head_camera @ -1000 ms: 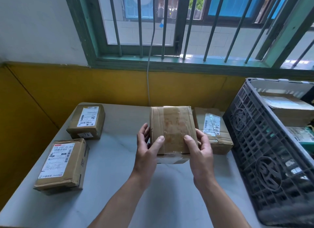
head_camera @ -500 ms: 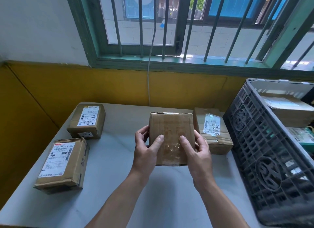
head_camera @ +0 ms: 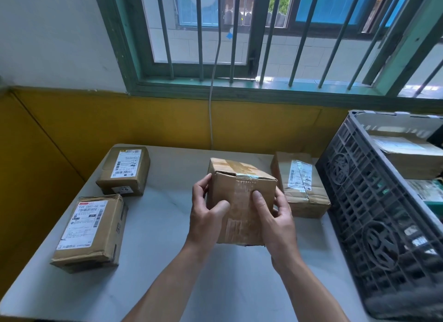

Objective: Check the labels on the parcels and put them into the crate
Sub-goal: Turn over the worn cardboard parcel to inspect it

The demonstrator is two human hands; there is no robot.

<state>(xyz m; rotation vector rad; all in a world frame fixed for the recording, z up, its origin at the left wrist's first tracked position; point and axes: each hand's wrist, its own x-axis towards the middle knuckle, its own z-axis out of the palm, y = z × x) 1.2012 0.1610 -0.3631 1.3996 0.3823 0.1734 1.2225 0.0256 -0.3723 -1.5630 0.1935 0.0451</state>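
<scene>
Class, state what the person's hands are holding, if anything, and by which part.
The taped brown cardboard parcel, held by both hands: left hand on its left side, right hand on its right side, thumbs on its near face.

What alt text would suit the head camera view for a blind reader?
A person's left hand and right hand grip a taped cardboard parcel over a pale table. Three labelled parcels lie on it; a dark crate at the right holds more.
</scene>
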